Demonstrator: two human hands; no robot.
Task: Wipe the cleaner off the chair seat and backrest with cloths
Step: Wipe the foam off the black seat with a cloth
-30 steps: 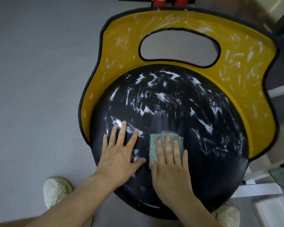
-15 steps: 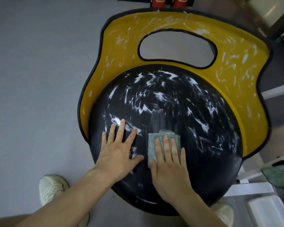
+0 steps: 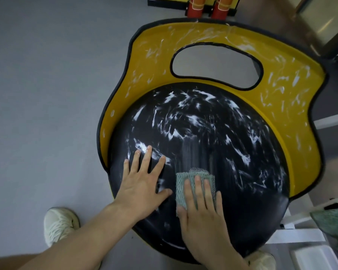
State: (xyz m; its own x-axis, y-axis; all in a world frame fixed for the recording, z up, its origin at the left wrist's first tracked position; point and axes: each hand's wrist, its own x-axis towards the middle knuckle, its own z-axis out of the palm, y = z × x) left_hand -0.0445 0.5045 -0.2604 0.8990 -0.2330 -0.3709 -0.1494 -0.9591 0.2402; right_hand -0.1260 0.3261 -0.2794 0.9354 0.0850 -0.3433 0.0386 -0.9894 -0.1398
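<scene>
The left hand (image 3: 142, 184) lies flat on the near-left of the black seat (image 3: 232, 156), fingers spread, likely steadying the chair. Just right, the right hand (image 3: 201, 217) presses a folded green cloth (image 3: 180, 184) under straight fingers. Beyond, the yellow backrest (image 3: 281, 90) is streaked with cleaner.

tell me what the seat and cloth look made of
The seat looks like glossy black vinyl or faux leather, going by its sheen and faint grain. The cloth under the right hand looks like matte green mesh fabric, its open weave showing.
</scene>
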